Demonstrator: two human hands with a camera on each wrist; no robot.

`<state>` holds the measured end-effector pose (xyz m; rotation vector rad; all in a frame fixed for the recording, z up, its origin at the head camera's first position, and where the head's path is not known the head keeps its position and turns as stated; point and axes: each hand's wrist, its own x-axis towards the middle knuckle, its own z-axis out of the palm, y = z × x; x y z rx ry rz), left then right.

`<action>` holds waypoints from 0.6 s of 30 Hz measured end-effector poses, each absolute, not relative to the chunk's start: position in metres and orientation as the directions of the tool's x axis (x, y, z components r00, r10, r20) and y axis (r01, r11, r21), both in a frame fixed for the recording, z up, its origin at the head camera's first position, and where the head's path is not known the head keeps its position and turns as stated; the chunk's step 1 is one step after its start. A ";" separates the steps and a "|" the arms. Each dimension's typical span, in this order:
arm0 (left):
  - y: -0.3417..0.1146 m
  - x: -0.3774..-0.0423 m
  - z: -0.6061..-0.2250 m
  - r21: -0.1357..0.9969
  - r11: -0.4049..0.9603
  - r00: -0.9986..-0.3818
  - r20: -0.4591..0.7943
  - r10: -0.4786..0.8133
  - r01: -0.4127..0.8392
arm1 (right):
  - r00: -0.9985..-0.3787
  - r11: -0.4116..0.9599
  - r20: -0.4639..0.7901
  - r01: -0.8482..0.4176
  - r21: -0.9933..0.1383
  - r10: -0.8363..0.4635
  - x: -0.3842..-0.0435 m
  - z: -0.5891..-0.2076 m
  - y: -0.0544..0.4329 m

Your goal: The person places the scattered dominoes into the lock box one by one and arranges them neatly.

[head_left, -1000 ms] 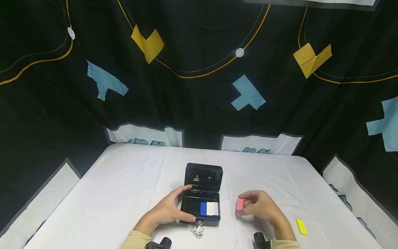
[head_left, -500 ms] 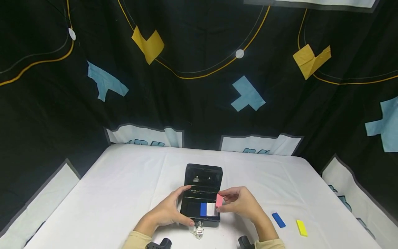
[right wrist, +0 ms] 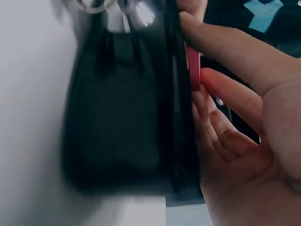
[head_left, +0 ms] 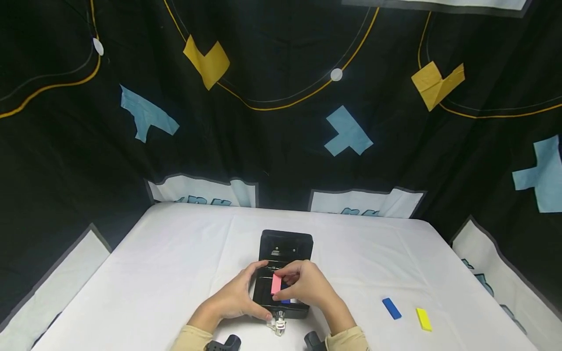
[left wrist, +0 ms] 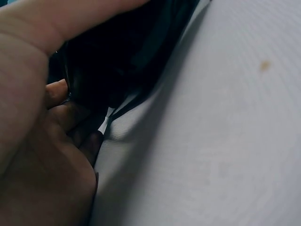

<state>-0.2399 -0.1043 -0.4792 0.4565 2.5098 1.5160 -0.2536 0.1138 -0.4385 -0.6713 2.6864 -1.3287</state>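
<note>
A black metal cash box [head_left: 300, 312] stands on the table with its lid [head_left: 286, 243] raised at the back. My left hand [head_left: 234, 297] grips its left side, thumb at the front edge and fingers reaching toward the hinge. Over the box's interior, my right hand [head_left: 309, 287] pinches a small pink block [head_left: 275, 284] upright between thumb and fingers. The right wrist view shows this pink block [right wrist: 194, 70] beyond the near wall. A blue block [head_left: 286, 301] lies inside the box beside white ones, mostly hidden by the right hand.
Keys [head_left: 279, 324] hang from the lock at the box's front. To the right, a blue block [head_left: 391, 308] and a yellow block [head_left: 423, 319] lie on the white tablecloth [head_left: 175, 253]. A dark curtain [head_left: 281, 161] hangs behind the table.
My right hand has carried the pink block left from the bare table to over the box. The loose blue block, hidden earlier, now shows. My left hand stays at the box.
</note>
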 end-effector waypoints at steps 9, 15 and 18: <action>-0.108 -0.240 -0.482 0.880 0.440 -0.932 0.008 0.364 0.179 | -0.902 0.624 0.123 -0.379 -0.684 -0.413 -0.253 -0.442 0.087; -0.109 -0.242 -0.483 0.868 0.454 -0.927 0.021 0.375 0.203 | -0.911 0.663 0.115 -0.370 -0.651 -0.396 -0.255 -0.445 0.079; -0.109 -0.242 -0.482 0.867 0.449 -0.924 0.033 0.382 0.216 | -0.906 0.683 0.114 -0.385 -0.621 -0.407 -0.255 -0.446 0.075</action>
